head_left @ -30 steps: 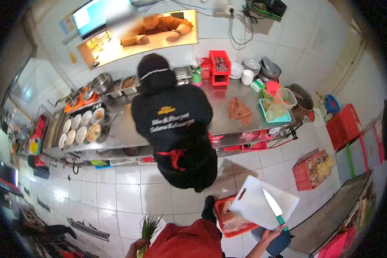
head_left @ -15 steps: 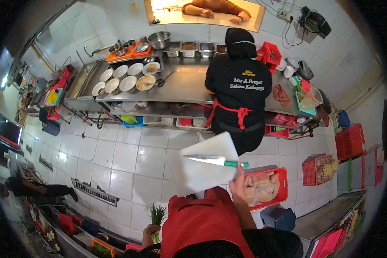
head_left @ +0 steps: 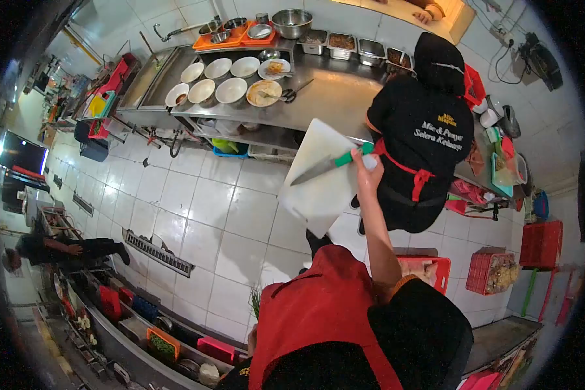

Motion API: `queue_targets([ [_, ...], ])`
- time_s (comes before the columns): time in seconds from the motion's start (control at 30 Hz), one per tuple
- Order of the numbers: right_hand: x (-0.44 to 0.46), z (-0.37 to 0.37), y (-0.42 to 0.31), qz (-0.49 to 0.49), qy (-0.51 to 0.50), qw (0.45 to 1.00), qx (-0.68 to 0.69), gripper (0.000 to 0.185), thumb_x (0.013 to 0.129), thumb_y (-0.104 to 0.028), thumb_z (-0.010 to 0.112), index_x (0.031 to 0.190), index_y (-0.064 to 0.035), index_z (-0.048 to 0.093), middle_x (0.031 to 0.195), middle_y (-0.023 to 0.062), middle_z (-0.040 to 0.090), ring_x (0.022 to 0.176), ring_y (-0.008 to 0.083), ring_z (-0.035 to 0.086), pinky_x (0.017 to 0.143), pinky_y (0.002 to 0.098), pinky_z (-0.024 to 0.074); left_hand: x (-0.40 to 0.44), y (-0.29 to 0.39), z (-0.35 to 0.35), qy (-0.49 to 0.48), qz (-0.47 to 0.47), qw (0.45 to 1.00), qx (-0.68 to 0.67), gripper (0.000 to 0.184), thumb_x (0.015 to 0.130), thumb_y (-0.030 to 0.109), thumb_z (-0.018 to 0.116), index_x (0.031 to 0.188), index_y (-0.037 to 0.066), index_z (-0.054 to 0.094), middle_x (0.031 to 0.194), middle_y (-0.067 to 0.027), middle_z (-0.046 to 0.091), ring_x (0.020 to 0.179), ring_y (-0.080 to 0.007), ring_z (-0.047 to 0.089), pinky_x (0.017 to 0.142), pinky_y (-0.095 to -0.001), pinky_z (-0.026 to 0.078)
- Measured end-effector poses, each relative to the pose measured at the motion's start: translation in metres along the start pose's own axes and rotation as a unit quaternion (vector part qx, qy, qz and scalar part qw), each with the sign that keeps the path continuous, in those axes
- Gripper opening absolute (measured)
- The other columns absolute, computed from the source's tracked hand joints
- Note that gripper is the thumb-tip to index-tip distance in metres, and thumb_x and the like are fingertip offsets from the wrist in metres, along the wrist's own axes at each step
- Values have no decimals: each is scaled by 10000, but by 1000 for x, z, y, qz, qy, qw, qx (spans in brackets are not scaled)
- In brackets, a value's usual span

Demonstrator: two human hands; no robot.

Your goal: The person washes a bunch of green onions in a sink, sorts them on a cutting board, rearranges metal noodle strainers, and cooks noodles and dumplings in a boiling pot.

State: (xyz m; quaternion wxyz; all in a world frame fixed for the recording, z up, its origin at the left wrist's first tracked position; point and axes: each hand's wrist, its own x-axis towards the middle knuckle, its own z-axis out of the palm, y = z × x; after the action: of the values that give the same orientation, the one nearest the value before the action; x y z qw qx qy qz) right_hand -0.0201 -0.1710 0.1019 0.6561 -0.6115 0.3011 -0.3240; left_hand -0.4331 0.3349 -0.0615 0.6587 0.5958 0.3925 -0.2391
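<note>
My right hand is stretched forward, its fingers closed on a white cutting board and a knife together. The knife lies across the board, its green handle under my fingers and its blade pointing left. A small pale round thing shows by my fingers; I cannot make out what it is. The board is tilted in the air near the front edge of the steel counter. Low at my left side, my left hand is mostly hidden by the red apron; a bunch of scallions sticks up from it.
A co-worker stands at the counter, just right of the board. White bowls and several metal pans stand on the counter. A red crate sits on the floor to the right. Another person is at far left.
My right hand has reached forward and up with the board and knife, closer to the counter, and the board has turned. The view has shifted; the scallions are now largely hidden.
</note>
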Motion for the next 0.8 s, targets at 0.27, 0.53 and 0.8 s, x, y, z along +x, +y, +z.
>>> queue_targets([
  [0.27,177,98,-15,-138,119,983,18,420,775,-253,840,749,-68,464,745,-2,549,690,92,490,636,256,433,44,96,67,21,-33,996,80,361,857,330,645,1026,13,683,848,-109,676,738,-236,647,654,-368,512],
  [0.53,315,186,-8,-184,299,934,60,449,785,-268,829,784,-31,448,776,78,565,698,158,517,662,332,474,131,206,122,20,-63,977,205,382,865,347,631,1056,20,677,873,-110,682,756,-244,650,664,-374,513],
  [0.8,396,195,66,-116,378,918,1,437,802,-285,808,866,-14,471,853,106,591,746,197,566,677,361,502,240,314,150,-9,-99,936,338,403,873,364,618,1086,27,672,898,-111,689,774,-253,654,674,-381,514],
])
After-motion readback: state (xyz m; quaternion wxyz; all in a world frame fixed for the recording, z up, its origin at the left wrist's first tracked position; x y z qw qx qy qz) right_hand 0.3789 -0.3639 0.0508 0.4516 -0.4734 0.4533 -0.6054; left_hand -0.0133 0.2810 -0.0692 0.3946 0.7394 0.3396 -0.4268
